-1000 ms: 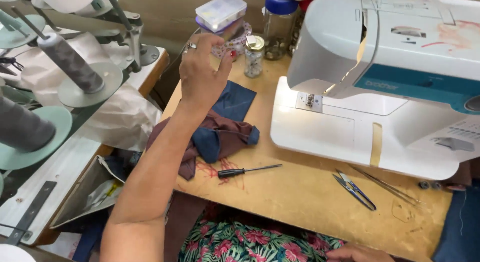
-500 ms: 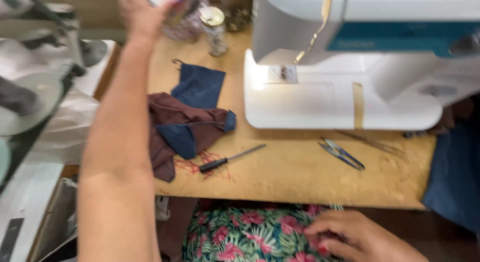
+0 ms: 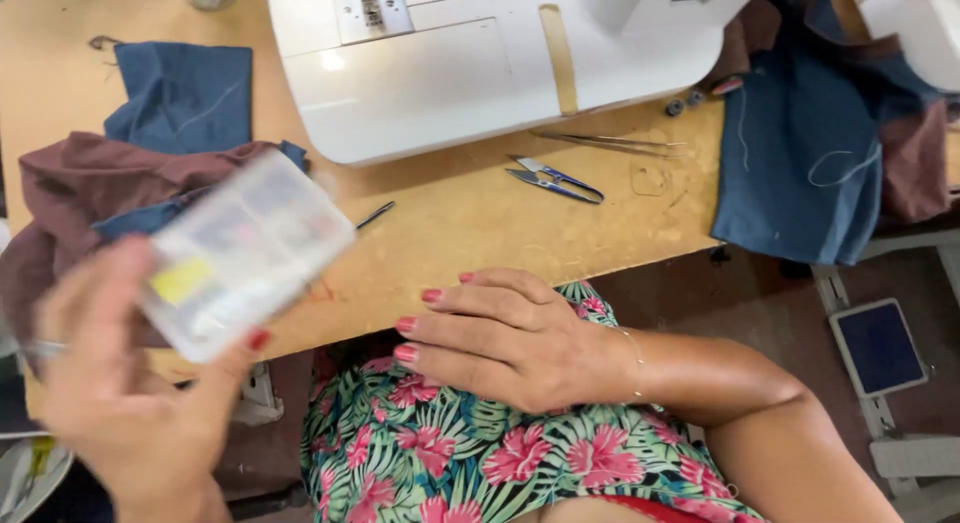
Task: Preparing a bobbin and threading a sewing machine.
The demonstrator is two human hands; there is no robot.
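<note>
Down at the lower left, the left hand holds a clear plastic box with its fingers closed around the box's near end; the thumb, with a red nail, presses on the lower edge. The box is tilted and raised above the front edge of the counter, and it is blurred, so its contents cannot be made out beyond what looks like a yellow patch inside. The right hand lies flat, palm down, on the flowered dress over the lap, fingers loosely spread and gripping nothing, their tips just at the counter's edge. A thin bracelet circles that wrist.

On the counter, a white sewing machine stands at the back. Near its base lie small thread snips with tweezers just behind them. A heap of maroon cloth and blue cloth sits at the left, behind the box, and a dark slim tool pokes out beside the box's far corner. More blue fabric hangs over the counter's right end.
</note>
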